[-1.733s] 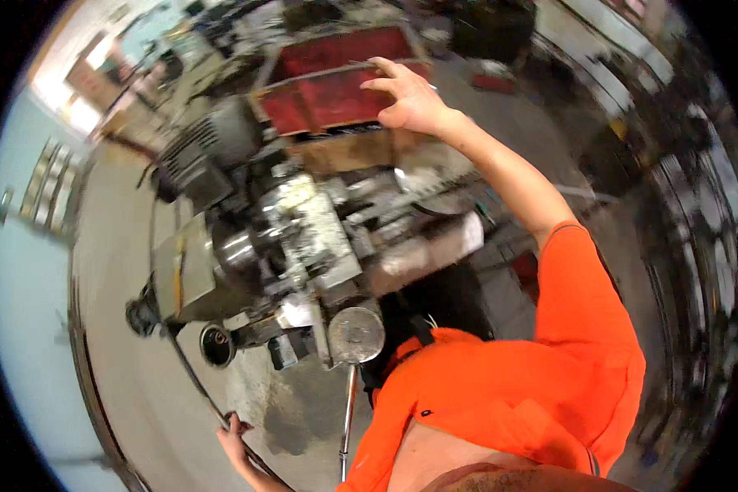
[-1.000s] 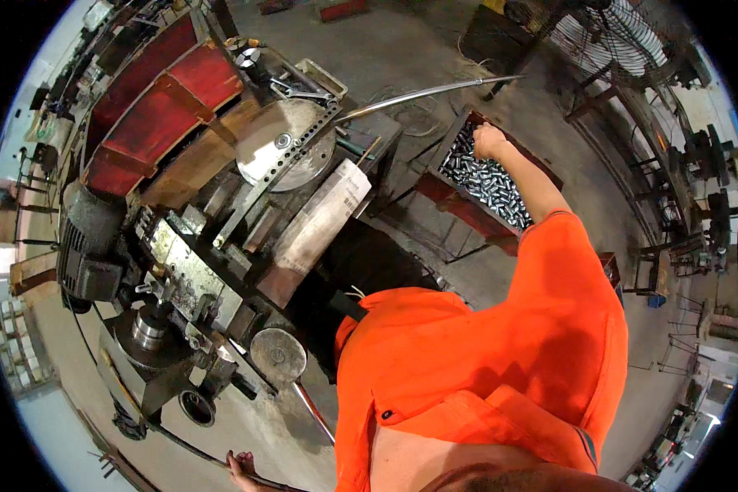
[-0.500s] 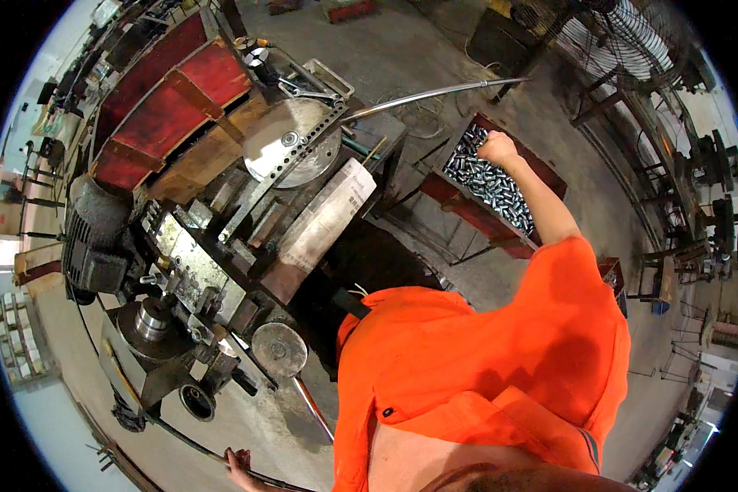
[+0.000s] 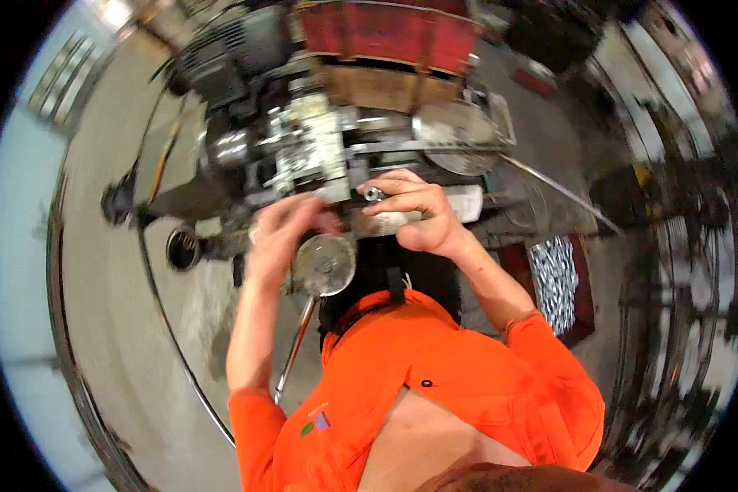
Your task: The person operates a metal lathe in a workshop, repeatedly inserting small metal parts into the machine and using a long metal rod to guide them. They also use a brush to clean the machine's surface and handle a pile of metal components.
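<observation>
My right hand (image 4: 428, 220) is closed on a small metal sleeve (image 4: 374, 194), a shiny cylinder with a hole in its end, pinched at the fingertips over the front of the machine. To its left, my left hand (image 4: 280, 234) is bent over the machine's near edge, its fingers smeared by motion; whether they hold anything does not show. Just below that hand is a round metal disc (image 4: 325, 266) with a rod running down from it. Beyond both hands lies the machine's bright metal slide (image 4: 320, 139).
At right, a red-brown box (image 4: 583, 299) holds many small metal cylinders. Red wooden panels (image 4: 385, 31) and a dark motor (image 4: 231, 51) stand behind the machine. A large metal disc (image 4: 457, 131) sits at its right, with a long rod (image 4: 562, 190) sticking outward.
My right hand has left the box of metal cylinders and is now over the machine with a metal sleeve. My left hand has come up from the lower left. The view has turned.
</observation>
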The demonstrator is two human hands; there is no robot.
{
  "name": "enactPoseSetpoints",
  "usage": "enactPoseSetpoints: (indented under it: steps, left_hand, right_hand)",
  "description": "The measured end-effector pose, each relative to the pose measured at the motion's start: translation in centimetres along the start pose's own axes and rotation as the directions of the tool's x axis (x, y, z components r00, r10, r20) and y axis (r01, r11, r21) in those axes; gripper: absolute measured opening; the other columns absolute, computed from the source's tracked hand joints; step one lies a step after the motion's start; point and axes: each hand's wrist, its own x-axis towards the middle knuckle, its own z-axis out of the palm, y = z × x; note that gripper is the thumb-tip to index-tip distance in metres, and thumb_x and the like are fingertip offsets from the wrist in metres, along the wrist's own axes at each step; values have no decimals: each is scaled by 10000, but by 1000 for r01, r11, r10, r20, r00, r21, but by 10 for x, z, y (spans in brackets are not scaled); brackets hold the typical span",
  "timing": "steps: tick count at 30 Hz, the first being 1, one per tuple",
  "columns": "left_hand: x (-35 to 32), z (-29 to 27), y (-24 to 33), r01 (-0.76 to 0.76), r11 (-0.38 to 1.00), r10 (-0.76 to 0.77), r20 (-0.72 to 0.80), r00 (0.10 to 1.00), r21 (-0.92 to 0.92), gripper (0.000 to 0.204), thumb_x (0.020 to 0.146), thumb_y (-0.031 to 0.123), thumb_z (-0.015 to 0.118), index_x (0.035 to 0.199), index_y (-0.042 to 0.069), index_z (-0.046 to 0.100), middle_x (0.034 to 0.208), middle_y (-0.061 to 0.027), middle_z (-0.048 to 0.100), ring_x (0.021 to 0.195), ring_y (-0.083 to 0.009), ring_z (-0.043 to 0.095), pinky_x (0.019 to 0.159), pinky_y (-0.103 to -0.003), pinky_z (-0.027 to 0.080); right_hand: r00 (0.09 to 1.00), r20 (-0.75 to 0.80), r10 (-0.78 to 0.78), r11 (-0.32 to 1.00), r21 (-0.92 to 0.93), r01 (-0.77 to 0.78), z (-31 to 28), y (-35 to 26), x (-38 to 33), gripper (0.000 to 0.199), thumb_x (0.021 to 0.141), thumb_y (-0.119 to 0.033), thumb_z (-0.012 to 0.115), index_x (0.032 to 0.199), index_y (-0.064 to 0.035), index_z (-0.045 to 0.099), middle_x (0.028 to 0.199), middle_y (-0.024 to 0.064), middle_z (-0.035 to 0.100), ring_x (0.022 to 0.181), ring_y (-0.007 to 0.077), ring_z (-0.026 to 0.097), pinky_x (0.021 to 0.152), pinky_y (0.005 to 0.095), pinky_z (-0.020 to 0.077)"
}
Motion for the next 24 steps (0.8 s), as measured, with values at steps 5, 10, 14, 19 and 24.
enactPoseSetpoints:
  steps: [5,10,14,19,24]
  left_hand:
    - [6,24,-41,55,732,59,144,988,-679,334,919,290,493,988,-24,584,840,-122,637,779,-183,630,693,-288,505]
    - [-1,11,-34,13,719,150,174,973,-694,322,904,267,516,976,-41,575,807,-119,638,705,-184,627,641,-295,508]
    - [1,10,-28,-192,927,159,-129,979,-322,242,851,195,612,932,-32,594,732,-62,619,623,-105,576,565,-230,458]
    - [-4,-6,-16,-198,980,195,-212,958,8,240,820,208,644,749,-21,633,594,-15,588,520,-61,523,467,-200,408]
    - [-11,-22,-16,-91,976,139,-246,959,197,288,801,252,636,685,-11,650,571,-17,580,523,-62,522,470,-225,411]
  right_hand:
    - [994,45,-103,994,-35,105,42,-6,27,311,560,-30,557,854,-24,658,1102,127,605,1006,321,545,883,374,420]
    - [994,73,-79,997,1,79,51,-10,28,311,562,-37,553,859,-22,645,1123,136,598,1022,318,542,868,362,430]
    - [993,47,-108,989,-94,112,51,-16,35,313,552,-74,561,853,-22,633,1066,149,592,949,315,555,821,355,449]
    - [964,227,-136,937,-288,200,54,-25,50,347,539,-153,594,862,-31,626,985,144,563,850,320,536,738,384,461]
    - [910,381,-167,905,-307,294,63,-24,69,343,535,-156,596,855,-38,634,980,146,569,864,324,539,741,390,466]
